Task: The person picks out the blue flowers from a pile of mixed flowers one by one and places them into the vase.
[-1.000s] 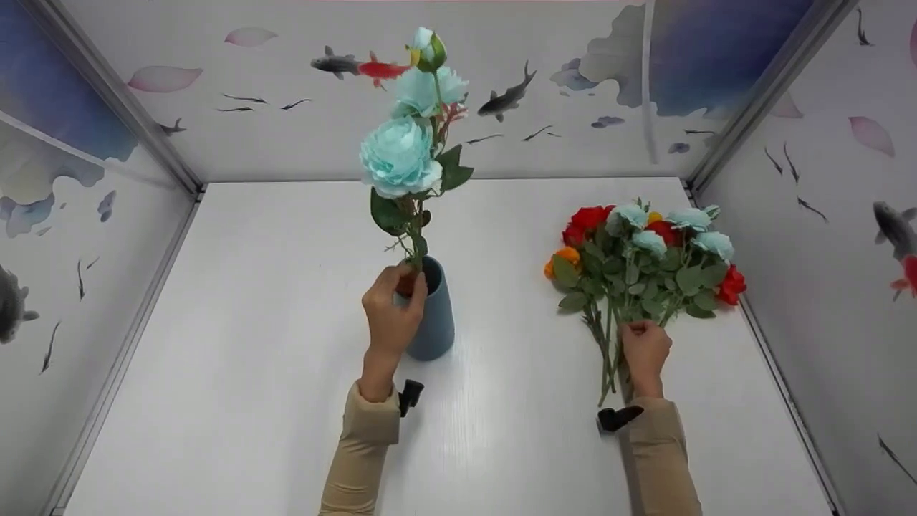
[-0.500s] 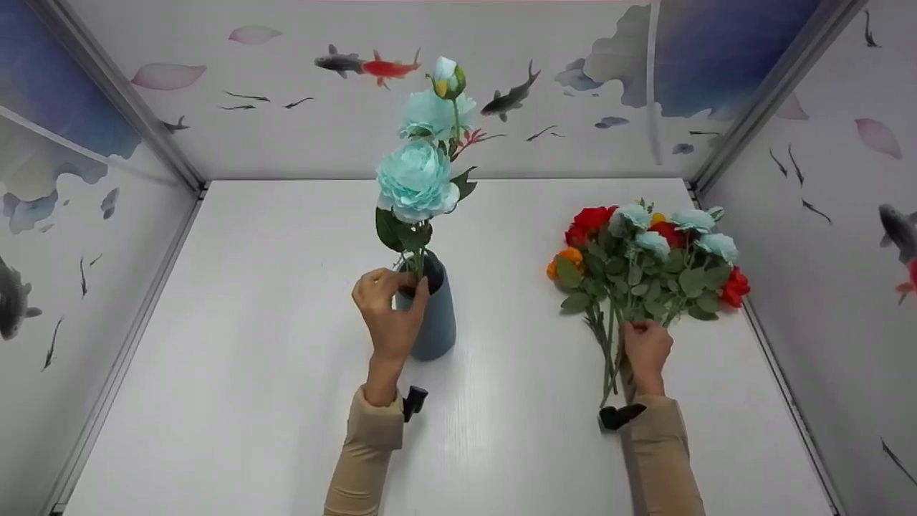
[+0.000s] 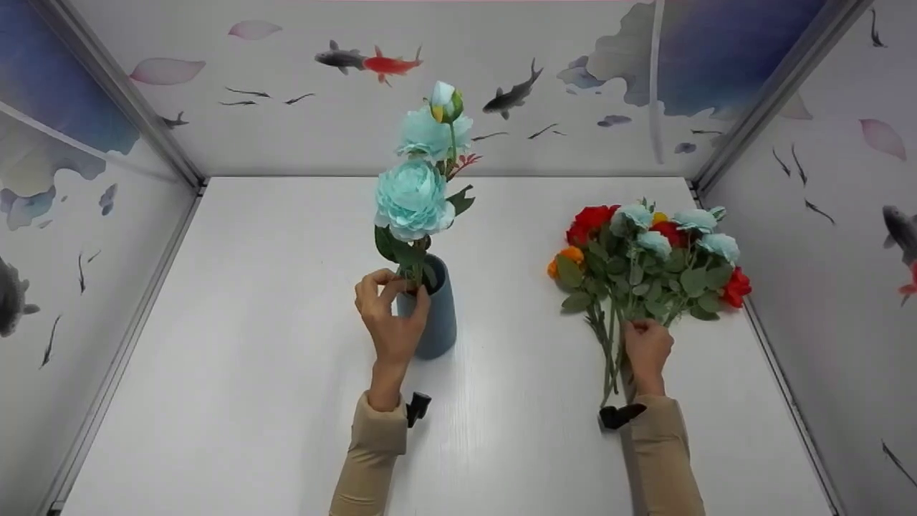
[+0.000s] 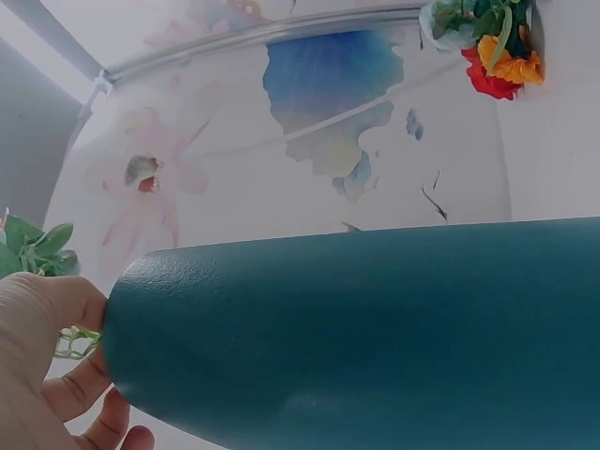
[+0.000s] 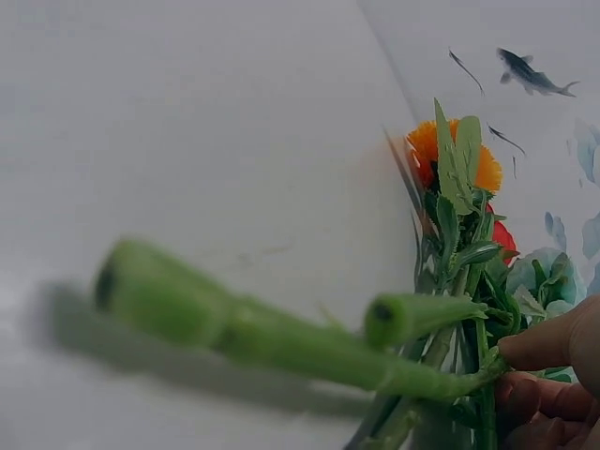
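Observation:
A light blue artificial flower spray [image 3: 414, 199], with two big blooms and a bud, stands upright in the mouth of a blue-grey vase [image 3: 438, 322]. My left hand [image 3: 390, 322] pinches its stem between thumb and fingers right at the rim. In the left wrist view the vase [image 4: 347, 337] fills the middle, and my left hand [image 4: 37, 356] is at its mouth. To the right, my right hand [image 3: 648, 351] pinches a green stem in a lying bunch of artificial flowers [image 3: 634, 269]. Cut stem ends [image 5: 187, 305] stick out toward the right wrist camera, beside the fingers [image 5: 544, 347].
The bunch has red, orange and light blue blooms [image 3: 693, 219], with stems lying toward the person. Everything stands on a white table [image 3: 251, 322], enclosed by printed panels with fish [image 3: 512, 94] at the back and sides.
My left hand has lowered the light blue flower spray, its stem sinking deeper into the vase and its blooms dropping. The right hand stays nearly still at the bunch.

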Tool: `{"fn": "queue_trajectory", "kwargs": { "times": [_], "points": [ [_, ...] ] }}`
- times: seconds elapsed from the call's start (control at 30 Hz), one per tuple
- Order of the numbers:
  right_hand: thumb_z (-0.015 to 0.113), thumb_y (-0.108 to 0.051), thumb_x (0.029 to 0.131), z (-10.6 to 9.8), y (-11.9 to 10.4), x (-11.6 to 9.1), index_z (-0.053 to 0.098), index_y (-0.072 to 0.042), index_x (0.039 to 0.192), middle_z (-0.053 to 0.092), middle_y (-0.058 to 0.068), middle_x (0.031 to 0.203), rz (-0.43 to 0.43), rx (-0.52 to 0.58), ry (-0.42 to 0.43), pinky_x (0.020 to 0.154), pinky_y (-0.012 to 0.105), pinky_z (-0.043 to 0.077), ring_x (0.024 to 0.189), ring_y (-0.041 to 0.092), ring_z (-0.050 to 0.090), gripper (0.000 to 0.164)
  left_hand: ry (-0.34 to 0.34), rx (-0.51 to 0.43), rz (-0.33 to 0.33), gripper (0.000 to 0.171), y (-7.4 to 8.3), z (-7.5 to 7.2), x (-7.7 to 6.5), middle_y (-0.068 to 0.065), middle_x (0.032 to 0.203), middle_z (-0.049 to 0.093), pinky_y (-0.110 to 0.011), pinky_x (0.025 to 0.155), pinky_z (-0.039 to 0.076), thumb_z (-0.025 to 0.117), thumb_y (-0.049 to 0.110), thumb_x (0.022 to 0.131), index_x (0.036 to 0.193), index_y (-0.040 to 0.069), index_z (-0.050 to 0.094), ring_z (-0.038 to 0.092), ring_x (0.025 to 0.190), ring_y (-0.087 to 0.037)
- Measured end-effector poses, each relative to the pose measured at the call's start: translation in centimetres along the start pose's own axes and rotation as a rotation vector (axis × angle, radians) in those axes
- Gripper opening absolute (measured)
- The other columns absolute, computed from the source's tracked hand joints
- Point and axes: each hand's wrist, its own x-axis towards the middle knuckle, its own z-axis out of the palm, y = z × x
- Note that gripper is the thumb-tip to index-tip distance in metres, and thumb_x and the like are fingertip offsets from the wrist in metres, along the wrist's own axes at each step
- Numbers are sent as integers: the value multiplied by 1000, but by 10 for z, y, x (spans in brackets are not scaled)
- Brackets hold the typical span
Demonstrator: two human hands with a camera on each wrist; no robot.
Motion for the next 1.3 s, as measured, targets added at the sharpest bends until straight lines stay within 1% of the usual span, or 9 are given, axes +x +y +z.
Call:
{"fn": "queue_trajectory", "kwargs": {
  "times": [0.17, 0.3, 0.4, 0.57, 0.73, 0.87, 1.03, 1.13, 1.3],
  "points": [
    [63, -2, 85, 0, 1, 0, 66, 10, 79, 63, 23, 69, -6, -8, 3, 50, 28, 39, 51, 12, 48, 14, -20, -34, -46, 14, 23, -4, 8, -23, 82, 49, -52, 81, 28, 73, -16, 62, 66, -9, 61, 44, 83, -41],
    [63, -3, 86, 0, 0, 1, 66, 10, 80, 63, 23, 70, 11, -7, -10, 50, 27, 39, 51, 10, 48, 14, -23, -24, -79, 14, 30, -6, 9, -22, 82, 49, -49, 83, 30, 73, -14, 63, 67, -9, 60, 45, 84, -38],
    [62, -3, 86, 0, 0, 1, 66, 10, 81, 63, 23, 71, 24, -12, -24, 50, 28, 39, 52, 14, 51, 14, -12, -8, -83, 14, 30, -5, 9, -23, 83, 49, -42, 81, 36, 72, -14, 64, 69, -10, 60, 46, 84, -36],
    [60, -3, 85, -1, -2, 0, 65, 9, 82, 63, 24, 74, 37, -30, -39, 52, 31, 40, 59, 29, 57, 14, 14, 36, -84, 17, 30, -5, 8, -23, 83, 51, -30, 74, 44, 71, -15, 64, 78, -13, 61, 50, 82, -34],
    [60, -7, 86, -1, -3, 0, 66, 8, 82, 63, 23, 74, 43, -47, -42, 53, 34, 41, 61, 32, 57, 16, 27, 51, -66, 26, 30, -6, 8, -23, 83, 52, -35, 70, 47, 71, -15, 63, 87, -15, 63, 52, 80, -34],
    [62, -10, 87, 0, -3, 0, 66, 8, 83, 63, 23, 75, 28, -66, -44, 53, 35, 41, 61, 32, 57, 18, 29, 31, -55, 21, 28, -6, 9, -23, 82, 50, -32, 69, 45, 71, -16, 64, 83, -14, 63, 51, 78, -33],
    [61, -8, 88, 1, -3, 0, 65, 9, 83, 63, 25, 75, 2, -69, -32, 53, 38, 42, 61, 35, 58, 18, 33, -23, -97, 22, 27, -6, 8, -23, 85, 50, -25, 75, 48, 69, -18, 66, 87, -16, 62, 53, 82, -29],
    [61, -6, 88, 1, -3, 1, 64, 10, 82, 62, 27, 74, -17, -68, -20, 54, 41, 42, 61, 36, 58, 18, 24, -39, -127, 26, 27, -6, 8, -24, 87, 49, -26, 78, 49, 69, -18, 67, 91, -17, 62, 54, 85, -29],
    [60, -7, 88, 1, -3, 0, 63, 10, 82, 61, 27, 73, -22, -61, -14, 57, 46, 43, 61, 37, 57, 18, -6, -52, -167, 23, 26, -8, 8, -25, 87, 49, -29, 81, 45, 70, -15, 68, 89, -16, 63, 51, 87, -32]
  ]
}}
